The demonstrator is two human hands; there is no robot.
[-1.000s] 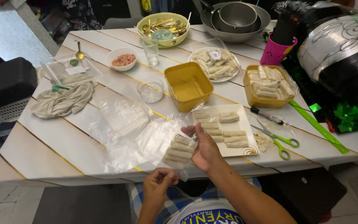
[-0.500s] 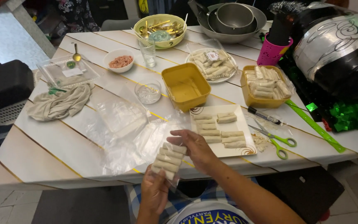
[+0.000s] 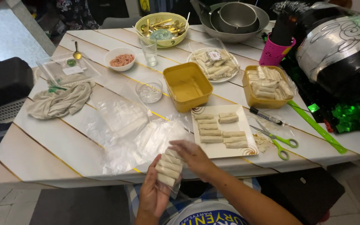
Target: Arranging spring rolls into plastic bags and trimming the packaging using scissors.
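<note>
So the left hand (image 3: 153,193) now cups the clear bag of spring rolls (image 3: 168,167) from underneath, fingers curled around it, where a second ago it sat empty below. The right hand (image 3: 192,155) has slid on top, fingers flat and together, pressing the bag shut-ish. The pack has come down off the table edge toward the lap. Further out, the white plate (image 3: 246,129) keeps its loose rolls, and the empty yellow tub (image 3: 188,85) hasn't budged

Two yellow tubs (image 3: 187,85) (image 3: 265,88), one scissors (image 3: 279,140), one marker (image 3: 266,116).
</note>
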